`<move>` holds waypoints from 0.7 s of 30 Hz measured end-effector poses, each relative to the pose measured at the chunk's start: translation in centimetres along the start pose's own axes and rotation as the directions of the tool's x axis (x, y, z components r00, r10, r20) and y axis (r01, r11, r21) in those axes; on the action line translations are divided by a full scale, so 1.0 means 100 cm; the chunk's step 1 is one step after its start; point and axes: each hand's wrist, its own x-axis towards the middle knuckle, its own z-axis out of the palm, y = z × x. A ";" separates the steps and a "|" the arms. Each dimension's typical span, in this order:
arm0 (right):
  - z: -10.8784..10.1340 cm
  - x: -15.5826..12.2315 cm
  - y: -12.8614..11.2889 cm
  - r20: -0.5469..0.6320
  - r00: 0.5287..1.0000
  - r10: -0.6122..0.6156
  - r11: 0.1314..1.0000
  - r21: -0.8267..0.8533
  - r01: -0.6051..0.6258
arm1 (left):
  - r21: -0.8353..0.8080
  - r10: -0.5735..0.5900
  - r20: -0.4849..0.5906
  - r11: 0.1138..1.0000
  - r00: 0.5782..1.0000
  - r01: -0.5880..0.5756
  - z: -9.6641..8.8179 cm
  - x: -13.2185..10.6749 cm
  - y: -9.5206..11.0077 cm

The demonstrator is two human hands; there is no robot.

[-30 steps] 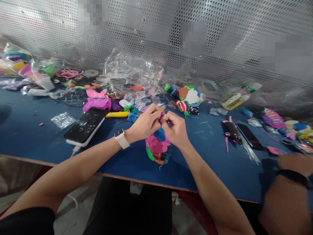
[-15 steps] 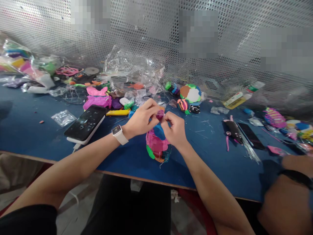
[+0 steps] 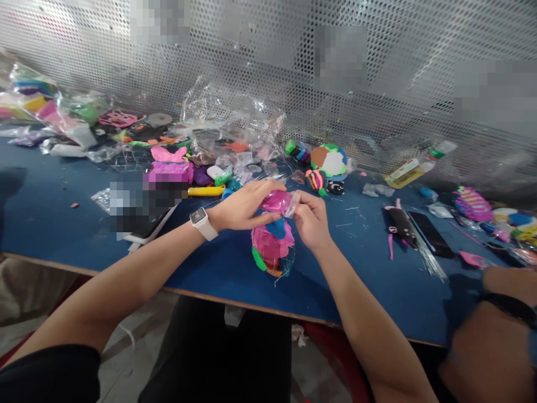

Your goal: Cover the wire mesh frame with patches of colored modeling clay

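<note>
My left hand [image 3: 243, 206], with a white watch on its wrist, and my right hand [image 3: 311, 219] meet over the blue table [image 3: 369, 274]. Together they pinch a small clear packet of pink clay [image 3: 280, 202], the left hand curled over its left end and the right hand's fingers on its right corner. Just below the packet stands a wire-mesh ball [image 3: 272, 247] partly covered with pink, blue, green and orange clay patches. It rests on the table between my wrists.
A phone [image 3: 142, 215] lies left of my left hand. Clay pieces, a yellow strip [image 3: 205, 192], crumpled clear wrappers [image 3: 235, 126] and a multicoloured clay ball [image 3: 328, 161] crowd the back, before a perforated metal wall. Another person's arm [image 3: 499, 324] is at the lower right by a black clay figure [image 3: 398, 224].
The pink packet has come out larger between my fingers and my left hand has flattened over it. Both hands shifted slightly right and down towards the mesh ball.
</note>
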 end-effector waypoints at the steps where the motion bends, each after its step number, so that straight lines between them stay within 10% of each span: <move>1: 0.000 0.000 0.001 -0.019 1.000 -0.001 1.000 0.009 0.002 | -0.009 -0.023 -0.017 1.000 1.000 0.023 0.002 0.000 -0.003; 6: -0.002 -0.003 -0.004 -0.163 0.965 -0.205 0.969 -0.174 0.177 | -0.078 -0.109 -0.134 0.992 0.985 0.099 0.007 0.001 -0.005; 21: -0.009 -0.006 -0.003 0.243 0.911 -0.332 0.841 -0.360 0.403 | -0.293 -0.153 -0.118 0.950 0.981 0.113 -0.003 0.002 0.001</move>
